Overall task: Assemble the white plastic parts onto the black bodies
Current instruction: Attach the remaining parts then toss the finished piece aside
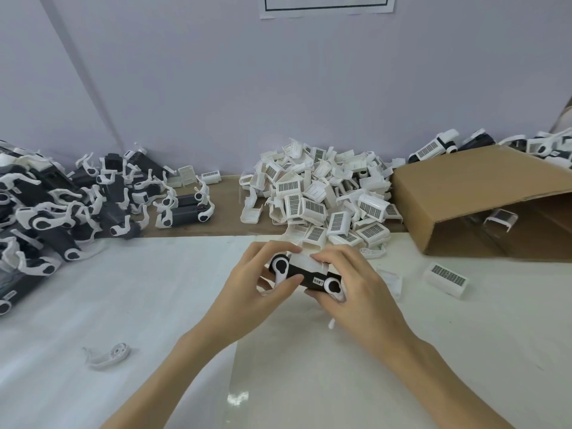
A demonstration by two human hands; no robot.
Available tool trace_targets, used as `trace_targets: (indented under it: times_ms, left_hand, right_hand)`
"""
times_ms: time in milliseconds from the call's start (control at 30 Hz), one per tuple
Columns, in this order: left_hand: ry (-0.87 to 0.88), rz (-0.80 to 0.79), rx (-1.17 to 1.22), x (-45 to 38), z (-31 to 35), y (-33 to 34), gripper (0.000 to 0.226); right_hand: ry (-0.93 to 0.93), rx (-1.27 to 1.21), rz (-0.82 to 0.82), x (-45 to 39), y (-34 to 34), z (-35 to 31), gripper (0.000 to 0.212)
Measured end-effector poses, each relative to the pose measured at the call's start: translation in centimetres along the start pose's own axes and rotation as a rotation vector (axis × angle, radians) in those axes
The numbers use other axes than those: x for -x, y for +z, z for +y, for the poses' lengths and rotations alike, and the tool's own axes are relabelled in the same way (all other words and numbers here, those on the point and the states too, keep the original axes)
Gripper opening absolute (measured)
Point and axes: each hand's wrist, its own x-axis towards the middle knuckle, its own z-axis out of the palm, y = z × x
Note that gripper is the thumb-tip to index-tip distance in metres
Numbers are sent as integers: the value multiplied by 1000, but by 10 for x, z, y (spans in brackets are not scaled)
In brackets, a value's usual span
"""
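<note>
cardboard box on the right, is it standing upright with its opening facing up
No, the brown cardboard box lies tipped on its side, its opening facing the near side, with a white plastic part visible inside.

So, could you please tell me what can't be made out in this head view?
- Whether the white cover is seated on the black body: the right hand and left hand hide the joint.
- The body's label: too small to read.
- The box contents: shadowed, and cut off by the right edge.
- The left pile: cut off by the left edge.
- The wall sheet: cut off by the top edge.
</note>
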Motion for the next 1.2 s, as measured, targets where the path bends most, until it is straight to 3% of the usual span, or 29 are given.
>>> trace_targets:
  times_ms: [300,367,467,533,600,667,767,900,1033,1200]
  left_hand:
    - [13,60,89,0,1,3,30]
    - [55,53,116,0,4,1,32]
    - [211,23,108,1,5,-4,31]
    - [295,-17,81,1,5,-8,29]
    - [357,-53,5,0,5,-11,30]
    - [346,-46,-26,-1,5,-11,45]
    - [178,60,29,0,7,-10,72]
    - [32,59,-76,3,3,-9,52]
    - [13,36,-27,3,6,-12,48]
    - [-26,-54,59,2,7,-12,37]
  right_hand:
    - [13,32,49,1,3,-4,45]
    - [135,-217,-21,0,0,-3,45]
    - [453,-895,-276,-7,-15,-7,44]
    - [466,-985,-376,-8,-23,-3,36]
    - [382,-887,-429,-8,-25,0,18]
    - [396,-826,-362,-8,-23,3,11]
    - [279,-498,-124,-5,-16,3,32]
    - [-74,-50,4,-3,-8,-6,45]
    - [-115,-7,-1,-2,-11,-6,47]
    - [-52,-147,-76,0,-9,-9,42]
